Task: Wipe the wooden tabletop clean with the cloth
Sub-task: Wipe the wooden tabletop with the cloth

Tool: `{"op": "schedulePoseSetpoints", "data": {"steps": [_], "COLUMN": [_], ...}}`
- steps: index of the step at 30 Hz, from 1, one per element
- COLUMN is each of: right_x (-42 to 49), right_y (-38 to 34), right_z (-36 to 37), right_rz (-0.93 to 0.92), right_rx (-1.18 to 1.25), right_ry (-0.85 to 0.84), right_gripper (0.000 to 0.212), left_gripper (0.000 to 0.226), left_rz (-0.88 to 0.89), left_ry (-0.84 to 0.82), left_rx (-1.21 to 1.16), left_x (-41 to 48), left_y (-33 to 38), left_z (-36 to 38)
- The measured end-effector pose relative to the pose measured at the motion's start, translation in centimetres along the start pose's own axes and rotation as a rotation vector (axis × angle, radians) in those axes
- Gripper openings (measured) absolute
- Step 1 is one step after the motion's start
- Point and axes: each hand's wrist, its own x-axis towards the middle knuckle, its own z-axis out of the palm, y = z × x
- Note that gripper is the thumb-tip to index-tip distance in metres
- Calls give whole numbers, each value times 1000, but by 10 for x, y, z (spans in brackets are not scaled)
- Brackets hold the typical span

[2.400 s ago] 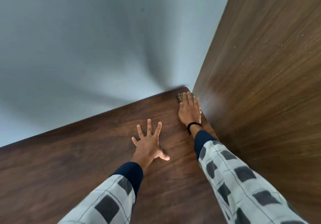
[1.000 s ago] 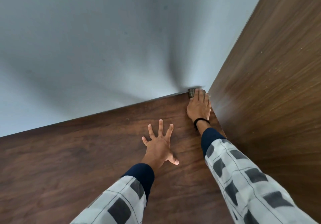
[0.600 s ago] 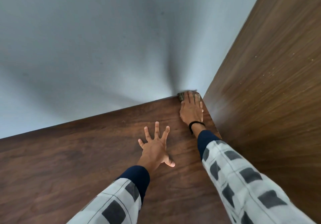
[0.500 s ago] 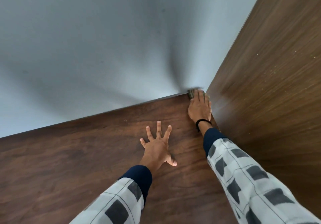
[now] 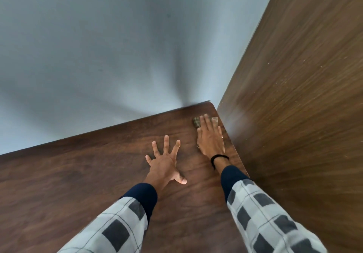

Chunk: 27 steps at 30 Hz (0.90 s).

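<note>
Wooden tabletop (image 5: 78, 184), right hand (image 5: 210, 141) flat on cloth (image 5: 196, 122), left hand (image 5: 164, 164) spread

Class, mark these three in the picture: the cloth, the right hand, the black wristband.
cloth (image 5: 196, 122), head view, the patch showing left of the fingertips.
right hand (image 5: 210, 140), head view, the back of the hand.
black wristband (image 5: 220, 155), head view, the band across the wrist.

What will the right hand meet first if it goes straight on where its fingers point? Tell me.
Probably the grey wall behind the tabletop: only a short bare strip lies ahead of the right hand and its cloth.
</note>
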Motion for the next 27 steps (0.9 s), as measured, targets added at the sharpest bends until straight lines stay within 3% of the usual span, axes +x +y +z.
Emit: {"op": "schedulePoseSetpoints", "data": {"steps": [7, 10, 14, 21, 23, 27], "right_x": [-91, -122, -90, -125, -152, -148], "right_y": [8, -7, 13, 5, -7, 5], "right_z": [6, 22, 14, 9, 20, 21], "right_rz": [300, 181, 9, 376, 341, 78], "right_rx": [76, 47, 33, 112, 97, 76], "right_ry": [181, 120, 46, 203, 195, 89], "right_gripper": [54, 55, 52, 56, 56, 54], "left_gripper": [150, 150, 150, 150, 150, 149], "left_rz": [-9, -16, -17, -12, -23, -13], "left_ry": [-2, -6, 1, 5, -8, 3], "left_rx": [15, 13, 7, 24, 33, 24], "left_x": [1, 3, 2, -1, -1, -1], "left_y": [4, 3, 3, 4, 3, 3], "left_z": [3, 1, 1, 2, 0, 0]}}
